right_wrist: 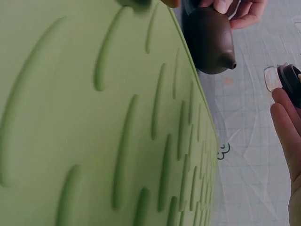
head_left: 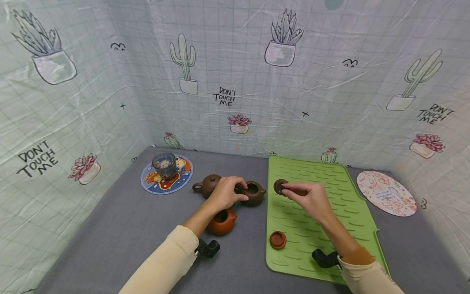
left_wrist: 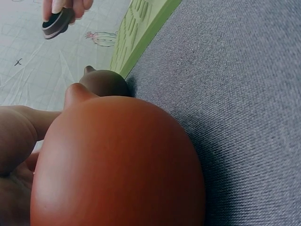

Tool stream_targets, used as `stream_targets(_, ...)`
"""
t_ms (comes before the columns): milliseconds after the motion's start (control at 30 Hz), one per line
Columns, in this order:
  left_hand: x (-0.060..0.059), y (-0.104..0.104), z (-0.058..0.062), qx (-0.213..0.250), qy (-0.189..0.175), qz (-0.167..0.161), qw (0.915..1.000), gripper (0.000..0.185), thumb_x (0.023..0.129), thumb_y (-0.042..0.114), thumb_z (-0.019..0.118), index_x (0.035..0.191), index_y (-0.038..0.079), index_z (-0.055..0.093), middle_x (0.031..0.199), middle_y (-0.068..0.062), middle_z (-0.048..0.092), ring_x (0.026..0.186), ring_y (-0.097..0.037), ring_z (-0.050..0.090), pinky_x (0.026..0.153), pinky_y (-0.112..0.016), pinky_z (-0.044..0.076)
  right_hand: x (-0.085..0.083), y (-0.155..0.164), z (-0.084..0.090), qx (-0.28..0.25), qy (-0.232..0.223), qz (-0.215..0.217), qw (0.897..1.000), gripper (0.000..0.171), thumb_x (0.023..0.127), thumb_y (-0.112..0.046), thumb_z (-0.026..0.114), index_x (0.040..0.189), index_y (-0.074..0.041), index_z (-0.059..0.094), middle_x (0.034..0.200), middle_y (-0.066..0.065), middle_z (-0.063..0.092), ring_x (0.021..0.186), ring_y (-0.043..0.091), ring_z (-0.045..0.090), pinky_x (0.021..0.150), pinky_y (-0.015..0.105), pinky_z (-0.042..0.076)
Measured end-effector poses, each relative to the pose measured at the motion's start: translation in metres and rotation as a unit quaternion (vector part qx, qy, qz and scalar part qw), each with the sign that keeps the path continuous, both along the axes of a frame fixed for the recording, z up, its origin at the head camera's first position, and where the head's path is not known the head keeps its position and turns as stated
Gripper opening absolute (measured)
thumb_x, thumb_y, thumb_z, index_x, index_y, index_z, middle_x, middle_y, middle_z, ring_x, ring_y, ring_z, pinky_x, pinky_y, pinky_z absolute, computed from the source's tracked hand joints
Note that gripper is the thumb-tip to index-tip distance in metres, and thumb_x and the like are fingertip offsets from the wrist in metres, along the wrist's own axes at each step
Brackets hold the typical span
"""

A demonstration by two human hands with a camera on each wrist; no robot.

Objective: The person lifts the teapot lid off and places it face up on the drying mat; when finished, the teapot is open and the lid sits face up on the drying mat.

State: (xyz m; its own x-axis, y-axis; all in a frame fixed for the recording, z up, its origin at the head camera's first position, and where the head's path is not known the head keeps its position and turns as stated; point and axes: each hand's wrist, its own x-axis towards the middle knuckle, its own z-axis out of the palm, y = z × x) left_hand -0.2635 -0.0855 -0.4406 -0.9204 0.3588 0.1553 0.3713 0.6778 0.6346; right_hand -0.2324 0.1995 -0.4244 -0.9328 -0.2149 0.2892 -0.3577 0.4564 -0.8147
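Observation:
My left hand [head_left: 225, 192] grips the handle side of a dark brown teapot [head_left: 256, 199] whose top opening is uncovered. In the right wrist view the same teapot [right_wrist: 210, 42] has its spout toward the wall. Over the green mat, my right hand [head_left: 310, 199] pinches a round dark brown lid [head_left: 280, 186]; the right wrist view shows the lid [right_wrist: 290, 84] held up off the mat. Just below my left hand is an orange-brown teapot [head_left: 221, 225], also uncovered, which fills much of the left wrist view. A lidded brown teapot [head_left: 210, 184] stands behind the left hand, partly hidden.
A ridged green mat [head_left: 323, 228] covers the right of the grey table, with an orange-brown lid [head_left: 278, 240] on its near left part. A glass [head_left: 165, 166] stands on a blue round coaster [head_left: 185, 173] at the back left. Far right lies a pink patterned coaster [head_left: 385, 194].

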Motion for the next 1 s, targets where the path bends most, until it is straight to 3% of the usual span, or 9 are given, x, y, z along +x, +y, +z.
stream_targets(433,0.001,0.000,0.002,-0.003,-0.004,-0.001,1.0000,0.023,0.082,0.020,0.086,0.102,0.015,0.075,0.113,-0.006,0.074,0.112,-0.027,0.068,0.099,-0.045,0.054,0.006,0.002,-0.013,0.023,-0.056,0.018,0.998,0.020,0.087,-0.025,0.082,0.103,-0.014,0.081,0.103,0.012,0.080,0.083,0.002,0.075,0.072,0.022,0.061)
stream_targets(1000,-0.001,0.000,0.001,-0.006,-0.008,0.001,0.9999,0.023,0.083,0.021,0.086,0.102,0.015,0.075,0.113,-0.006,0.074,0.111,-0.026,0.068,0.098,-0.044,0.054,0.013,0.004,-0.032,0.101,-0.076,0.041,0.991,0.017,0.085,-0.028,0.083,0.099,-0.018,0.081,0.092,0.004,0.080,0.075,0.004,0.074,0.066,0.022,0.059)
